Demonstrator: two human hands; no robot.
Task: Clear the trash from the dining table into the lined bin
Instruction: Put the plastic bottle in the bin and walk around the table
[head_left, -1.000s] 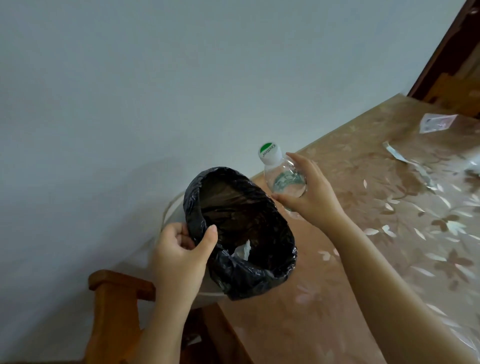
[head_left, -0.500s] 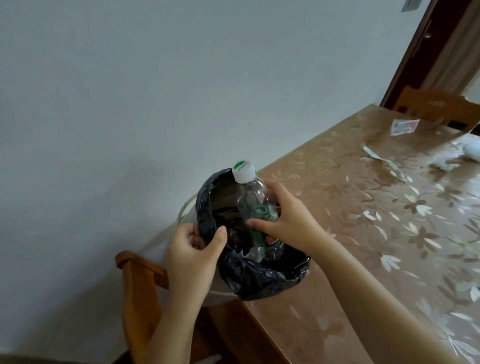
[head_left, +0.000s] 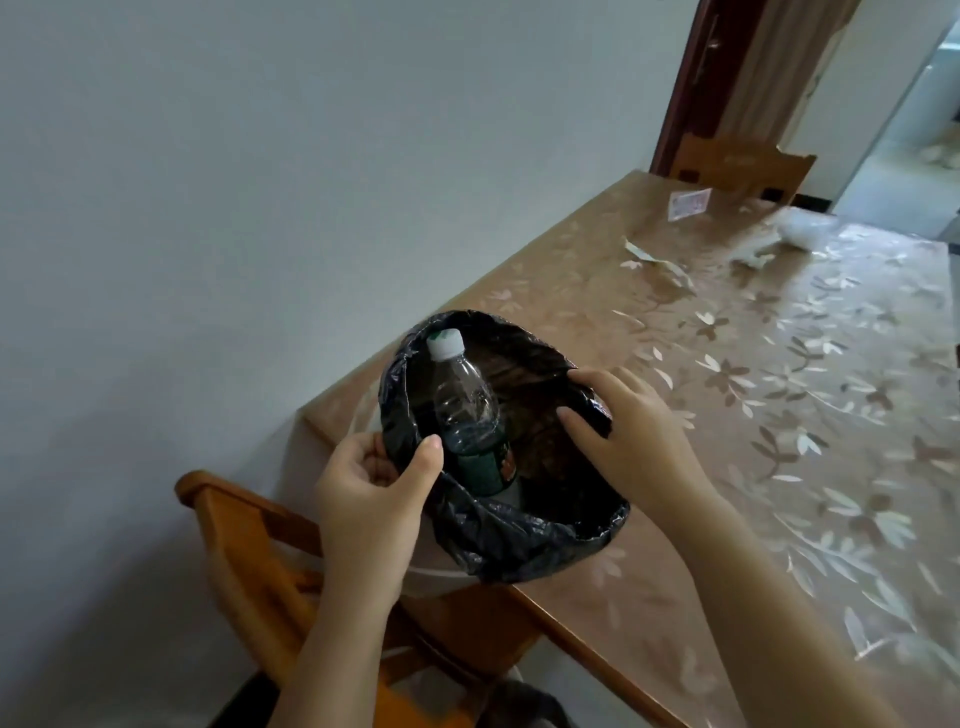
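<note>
A bin lined with a black bag (head_left: 519, 540) is held at the near corner of the dining table (head_left: 779, 415). A clear plastic bottle (head_left: 465, 410) with a white cap and green label stands inside it, leaning toward the left rim. My left hand (head_left: 371, 493) pinches the bag's left rim. On the right rim rests my right hand (head_left: 631, 436), fingers spread over the liner and off the bottle. Farther along the table lie torn paper strips (head_left: 657, 262), a crumpled white scrap (head_left: 753, 257), a small wrapper (head_left: 688, 203) and clear crumpled plastic (head_left: 805, 234).
A wooden chair (head_left: 249, 540) stands below the bin at the table's end. Another wooden chair (head_left: 743, 166) sits at the far end by a doorway. A plain wall runs along the table's left side.
My right hand lowered the bottle into the bin and let it go, then shifted to the bag's right rim. The view swung to show more of the table.
</note>
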